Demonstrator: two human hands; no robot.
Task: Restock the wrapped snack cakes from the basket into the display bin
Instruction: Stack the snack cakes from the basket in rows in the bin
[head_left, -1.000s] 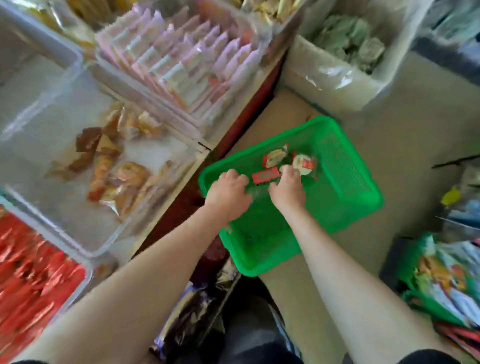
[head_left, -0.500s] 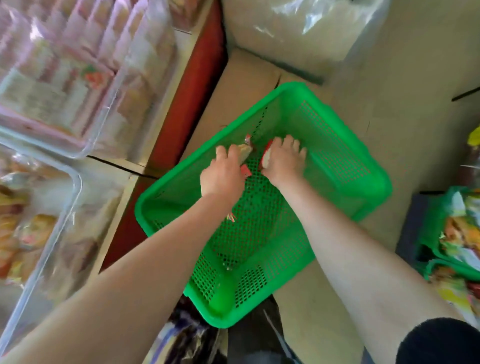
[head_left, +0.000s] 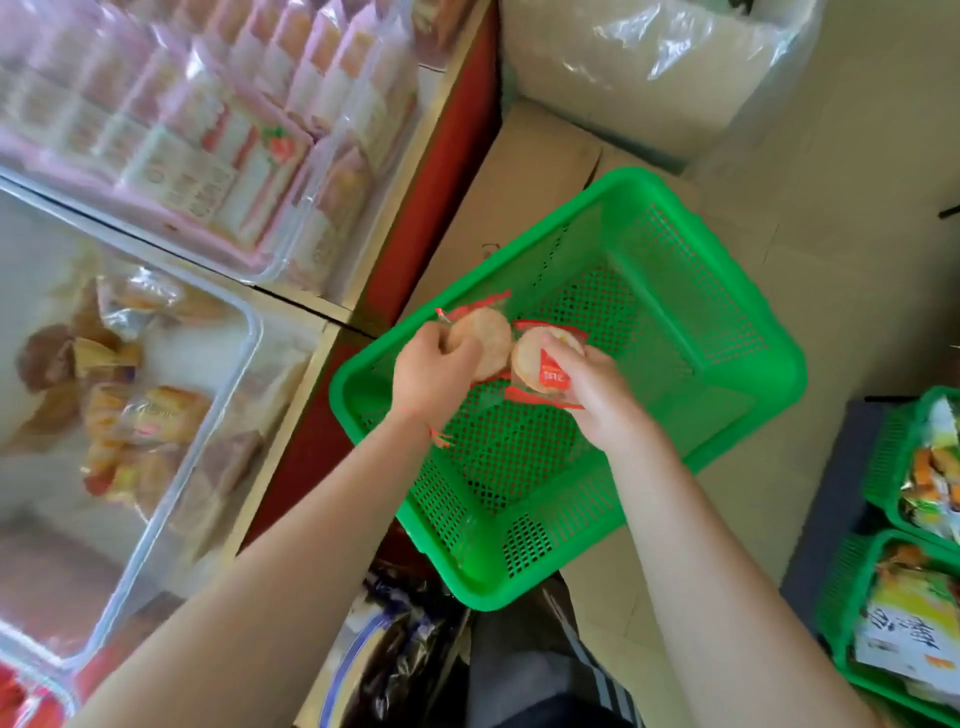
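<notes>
A green perforated basket (head_left: 727, 291) sits on the floor beside the red shelf. Over its middle my left hand (head_left: 434, 376) grips a round pale snack cake in a clear, red-edged wrapper (head_left: 485, 340). Right beside it my right hand (head_left: 597, 397) holds a second wrapped cake (head_left: 537, 364) with a red label. Both cakes are lifted above the basket's mesh bottom and nearly touch each other. I see nothing else in the basket. At the left stands the clear display bin (head_left: 249, 332), with several wrapped brown and orange snacks inside.
A clear bin of pink-wrapped snacks (head_left: 197, 130) stands behind the display bin. A large plastic bag (head_left: 649, 67) stands beyond the basket. Two green baskets of packets (head_left: 883, 597) sit at the right edge. A dark wrapped pack (head_left: 400, 649) lies at my feet.
Both hands closed on the cakes in the basket and raised them off the bottom. The view has swung slightly left, so the display bin shows more.
</notes>
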